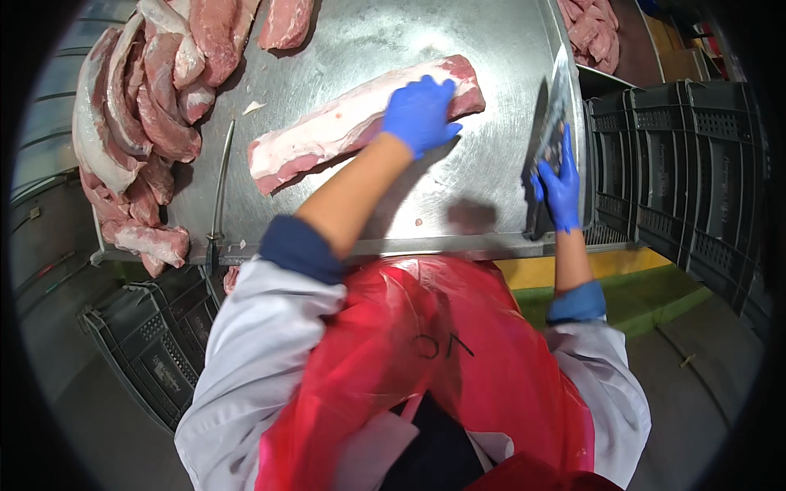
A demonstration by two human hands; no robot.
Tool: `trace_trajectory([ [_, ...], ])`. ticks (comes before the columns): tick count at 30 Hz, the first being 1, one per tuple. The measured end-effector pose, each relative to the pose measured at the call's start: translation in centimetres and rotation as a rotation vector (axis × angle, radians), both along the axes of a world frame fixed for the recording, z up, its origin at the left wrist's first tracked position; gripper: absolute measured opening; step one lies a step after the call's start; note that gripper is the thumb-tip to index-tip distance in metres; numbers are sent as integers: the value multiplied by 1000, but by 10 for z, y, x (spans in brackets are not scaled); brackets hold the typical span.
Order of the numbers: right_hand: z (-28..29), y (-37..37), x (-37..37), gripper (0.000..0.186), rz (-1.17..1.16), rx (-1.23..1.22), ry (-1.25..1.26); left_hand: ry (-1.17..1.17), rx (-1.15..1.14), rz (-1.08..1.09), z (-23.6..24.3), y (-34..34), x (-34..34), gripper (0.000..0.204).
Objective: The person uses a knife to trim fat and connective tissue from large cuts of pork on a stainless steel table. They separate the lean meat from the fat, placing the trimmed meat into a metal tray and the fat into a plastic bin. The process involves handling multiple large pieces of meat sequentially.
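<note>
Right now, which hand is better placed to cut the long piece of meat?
The right hand, probably: it grips the cleaver beside the slab of meat. The left hand lies flat on the slab, pinning it.

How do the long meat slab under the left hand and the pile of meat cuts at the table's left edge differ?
The meat slab lies alone, flat mid-table, under the left hand; the pile of cuts is heaped, overlapping, untouched. The slab is straight; the piled cuts are curved. Both are raw pink meat with white fat on the steel table.

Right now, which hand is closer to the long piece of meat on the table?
The left hand: it rests on top of the long slab of meat. The right hand is off to the slab's right, gripping a cleaver.
</note>
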State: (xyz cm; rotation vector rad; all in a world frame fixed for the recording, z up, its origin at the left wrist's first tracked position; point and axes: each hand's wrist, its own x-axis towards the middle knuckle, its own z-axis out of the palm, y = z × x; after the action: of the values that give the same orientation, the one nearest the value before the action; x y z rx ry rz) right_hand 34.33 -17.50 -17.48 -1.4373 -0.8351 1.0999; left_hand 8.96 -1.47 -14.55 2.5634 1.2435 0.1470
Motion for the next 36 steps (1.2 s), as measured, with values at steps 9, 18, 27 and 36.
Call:
trace_trajectory([
  [9,-72,102,-41,86,78,32,21,89,-201,376,-6,48,16,38],
  [18,-36,83,-96,83,539,-143,-81,-19,-196,519,-16,52,11,38],
  [27,-34,90,-117,82,562,-118,-89,-86,-185,466,-5,65,6,39],
  [36,-36,111,-159,85,571,-91,126,-140,-287,295,21,94,-22,40],
])
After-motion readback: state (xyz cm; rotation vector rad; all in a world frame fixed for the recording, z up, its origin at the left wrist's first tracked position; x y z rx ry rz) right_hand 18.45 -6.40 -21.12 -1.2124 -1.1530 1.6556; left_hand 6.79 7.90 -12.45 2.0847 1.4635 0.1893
